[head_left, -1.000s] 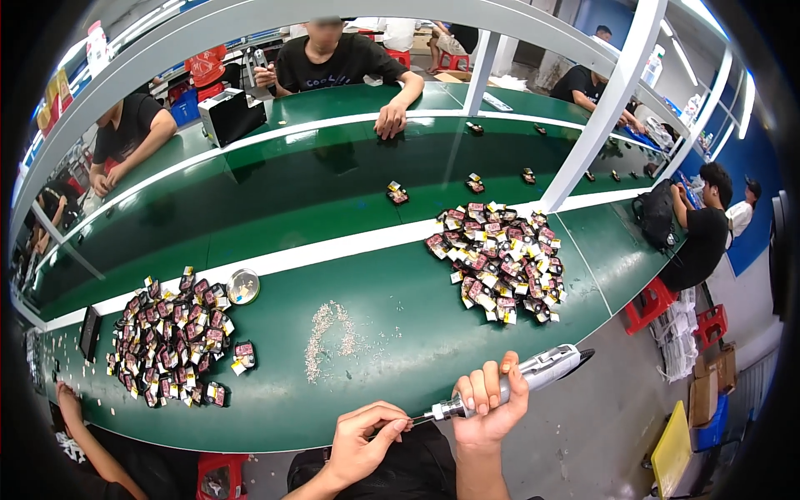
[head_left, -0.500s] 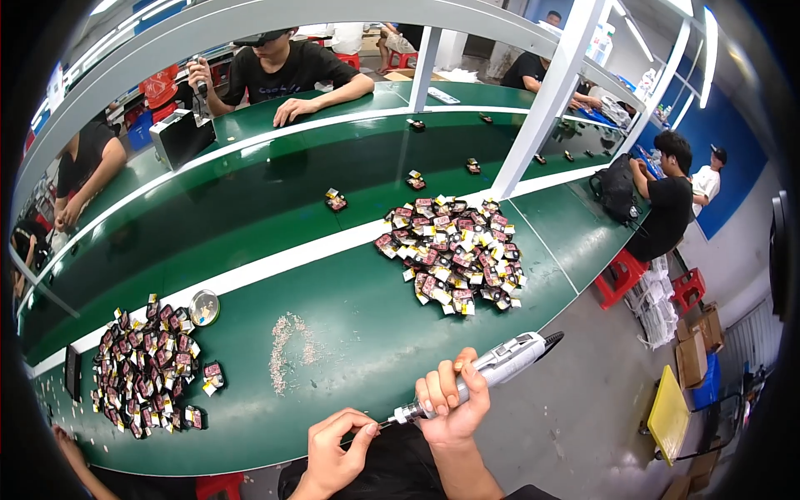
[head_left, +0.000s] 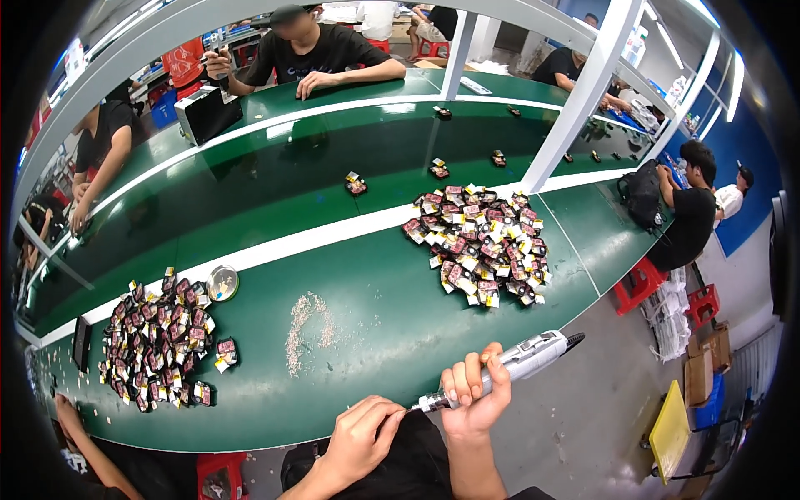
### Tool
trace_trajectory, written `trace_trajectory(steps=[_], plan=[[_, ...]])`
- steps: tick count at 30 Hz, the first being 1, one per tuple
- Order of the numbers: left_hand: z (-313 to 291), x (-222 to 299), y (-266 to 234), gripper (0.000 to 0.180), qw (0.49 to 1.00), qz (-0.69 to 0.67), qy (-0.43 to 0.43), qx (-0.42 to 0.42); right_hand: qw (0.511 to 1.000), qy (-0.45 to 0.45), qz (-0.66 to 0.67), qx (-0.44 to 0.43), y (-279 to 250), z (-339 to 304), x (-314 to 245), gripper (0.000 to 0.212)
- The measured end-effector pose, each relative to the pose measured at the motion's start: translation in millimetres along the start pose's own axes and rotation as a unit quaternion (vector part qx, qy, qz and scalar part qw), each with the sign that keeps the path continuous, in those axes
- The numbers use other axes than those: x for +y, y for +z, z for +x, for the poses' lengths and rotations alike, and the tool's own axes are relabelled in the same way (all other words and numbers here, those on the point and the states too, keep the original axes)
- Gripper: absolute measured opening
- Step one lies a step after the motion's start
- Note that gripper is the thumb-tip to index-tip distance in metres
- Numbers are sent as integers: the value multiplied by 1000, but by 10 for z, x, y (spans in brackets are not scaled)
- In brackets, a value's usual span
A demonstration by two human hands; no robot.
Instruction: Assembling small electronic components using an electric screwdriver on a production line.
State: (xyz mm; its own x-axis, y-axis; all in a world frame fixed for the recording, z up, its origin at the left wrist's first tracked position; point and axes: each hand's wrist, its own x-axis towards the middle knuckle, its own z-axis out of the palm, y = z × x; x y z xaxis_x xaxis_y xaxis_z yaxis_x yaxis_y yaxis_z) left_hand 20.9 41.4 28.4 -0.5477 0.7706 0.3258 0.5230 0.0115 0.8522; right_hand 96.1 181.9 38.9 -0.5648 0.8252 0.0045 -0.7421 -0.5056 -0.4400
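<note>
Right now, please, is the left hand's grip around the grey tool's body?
No, only the right hand's grip is around the grey tool's body.

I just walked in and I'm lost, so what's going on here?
Someone seated at a green bench grips a grey handheld power tool in the right hand. The left hand pinches at its tip; anything held there is too small to make out. On the bench are a left pile and a right pile of small black-and-red parts, with tiny pale pieces scattered between.

Tip of driver (head_left: 523,359) indistinct at left fingers (head_left: 382,408)
</note>
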Motion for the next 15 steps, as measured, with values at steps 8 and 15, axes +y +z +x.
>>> trace_trajectory(steps=[8,15], plan=[[148,98,-51,18,999,29,28,2,999,11,38,3,-83,85,19,10],[949,-149,-396,31,979,169,103,40,998,-20,50,22,-255,185,-11,8]])
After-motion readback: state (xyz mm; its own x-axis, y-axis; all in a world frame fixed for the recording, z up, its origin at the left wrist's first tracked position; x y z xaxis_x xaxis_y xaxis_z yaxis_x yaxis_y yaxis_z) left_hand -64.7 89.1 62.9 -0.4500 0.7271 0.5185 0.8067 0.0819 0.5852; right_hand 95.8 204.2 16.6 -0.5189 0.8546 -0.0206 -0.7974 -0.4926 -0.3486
